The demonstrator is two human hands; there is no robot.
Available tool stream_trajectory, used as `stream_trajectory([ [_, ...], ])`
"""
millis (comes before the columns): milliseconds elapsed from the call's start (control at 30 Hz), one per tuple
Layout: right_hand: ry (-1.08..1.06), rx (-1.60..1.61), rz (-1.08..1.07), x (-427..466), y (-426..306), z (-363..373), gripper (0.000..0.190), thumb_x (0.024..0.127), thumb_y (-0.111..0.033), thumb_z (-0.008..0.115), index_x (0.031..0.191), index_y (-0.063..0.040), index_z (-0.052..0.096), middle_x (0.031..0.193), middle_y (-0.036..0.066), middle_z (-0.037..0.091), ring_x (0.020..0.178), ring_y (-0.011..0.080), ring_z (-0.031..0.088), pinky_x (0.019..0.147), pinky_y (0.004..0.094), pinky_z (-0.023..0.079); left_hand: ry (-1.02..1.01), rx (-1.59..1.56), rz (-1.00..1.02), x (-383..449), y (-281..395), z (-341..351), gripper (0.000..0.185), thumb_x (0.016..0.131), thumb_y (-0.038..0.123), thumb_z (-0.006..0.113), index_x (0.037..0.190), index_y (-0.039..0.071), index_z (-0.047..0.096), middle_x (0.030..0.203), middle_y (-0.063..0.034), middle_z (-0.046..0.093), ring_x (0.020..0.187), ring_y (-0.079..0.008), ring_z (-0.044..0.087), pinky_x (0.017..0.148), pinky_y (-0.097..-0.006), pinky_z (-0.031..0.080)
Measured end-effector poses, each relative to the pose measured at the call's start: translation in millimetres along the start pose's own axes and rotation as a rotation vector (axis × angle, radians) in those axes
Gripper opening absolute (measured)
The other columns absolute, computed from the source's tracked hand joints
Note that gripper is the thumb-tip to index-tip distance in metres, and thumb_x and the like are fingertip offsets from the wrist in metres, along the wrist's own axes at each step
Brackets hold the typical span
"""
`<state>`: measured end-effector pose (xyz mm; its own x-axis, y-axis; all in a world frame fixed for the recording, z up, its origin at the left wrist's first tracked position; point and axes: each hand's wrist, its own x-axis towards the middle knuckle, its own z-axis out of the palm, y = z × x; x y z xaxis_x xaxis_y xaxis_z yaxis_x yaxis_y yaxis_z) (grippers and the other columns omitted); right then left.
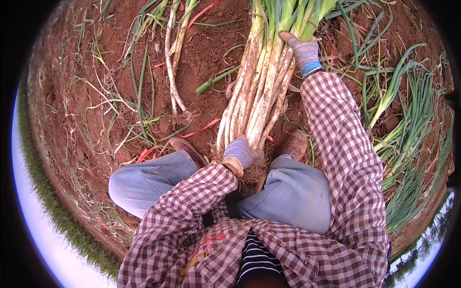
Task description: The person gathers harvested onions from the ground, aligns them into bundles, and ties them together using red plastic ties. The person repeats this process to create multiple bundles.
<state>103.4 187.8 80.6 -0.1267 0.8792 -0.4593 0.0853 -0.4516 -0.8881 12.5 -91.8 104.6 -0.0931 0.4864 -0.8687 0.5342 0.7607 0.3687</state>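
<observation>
A thick bundle of long green onions [257, 82] lies between my feet, white muddy stalks towards me and green leaves away. My right hand [302, 48], in a pale glove with a blue cuff, grips the bundle's right side where white turns to green. Its fingers are hidden behind the stalks; the thumb lies on top. Close to the roots [255, 176], my gloved left hand [242, 153] holds the lower stalks, its fingertips partly out of sight.
Left of the bundle, a few loose onions [174, 68] lie on reddish soil [205, 46]. Red plastic ties [147, 153] are scattered near my left shoe [187, 149]. A row of green onions [414, 118] lies to the right, past my right shoe [295, 144].
</observation>
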Motion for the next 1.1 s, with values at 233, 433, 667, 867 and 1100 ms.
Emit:
stream_trajectory([
  [233,0.068,0.163,-0.059,-9.8,23.4,-6.1,0.047,0.070,-0.015,0.083,0.107,0.005,0.062,0.099,0.010,0.068,0.084,0.0173,0.063,0.077,0.0308,0.051,-0.156,0.609,0.093,0.8,33.4,-55.2,0.073,0.074,0.063,0.064,0.111,0.000,0.064,0.088,-0.0234,0.067,0.087,-0.0343,0.066,0.078,-0.0428,0.051],
  [433,-0.205,-0.373,-0.053,2.1,11.3,-20.1,0.048,0.076,-0.027,0.080,0.112,-0.001,0.062,0.102,0.008,0.068,0.090,0.0181,0.063,0.084,0.0318,0.049,0.839,0.328,0.681,54.0,43.6,-35.0,0.106,0.067,0.053,0.076,0.142,-0.002,0.025,0.145,-0.0290,0.024,0.133,-0.0457,0.026,0.110,-0.0537,0.023],
  [667,-0.413,-0.490,-0.165,36.4,17.6,-36.3,0.062,0.069,-0.042,0.081,0.116,-0.006,0.062,0.105,0.012,0.068,0.096,0.0249,0.064,0.085,0.0342,0.049,0.861,0.322,0.606,77.3,46.8,-2.8,0.091,0.073,0.050,0.072,0.135,-0.006,0.035,0.144,-0.0274,0.024,0.135,-0.0457,0.022,0.112,-0.0566,0.016],
  [867,-0.049,-0.472,-0.190,-27.7,-1.3,-32.5,0.055,0.091,-0.048,0.054,0.115,0.001,0.060,0.095,0.022,0.067,0.090,0.0341,0.065,0.080,0.0396,0.048,0.912,0.338,0.655,78.0,41.6,-9.8,0.094,0.070,0.047,0.075,0.139,-0.001,0.032,0.145,-0.0271,0.024,0.132,-0.0473,0.025,0.108,-0.0576,0.022],
  [1100,0.306,-0.887,-0.269,-4.3,30.6,-13.3,0.052,0.097,-0.045,0.038,0.103,0.001,0.062,0.073,0.025,0.063,0.072,0.0420,0.062,0.066,0.0493,0.048,0.937,0.320,0.712,82.8,43.3,-8.6,0.096,0.070,0.047,0.076,0.141,0.001,0.030,0.144,-0.0275,0.024,0.129,-0.0475,0.029,0.104,-0.0589,0.027],
])
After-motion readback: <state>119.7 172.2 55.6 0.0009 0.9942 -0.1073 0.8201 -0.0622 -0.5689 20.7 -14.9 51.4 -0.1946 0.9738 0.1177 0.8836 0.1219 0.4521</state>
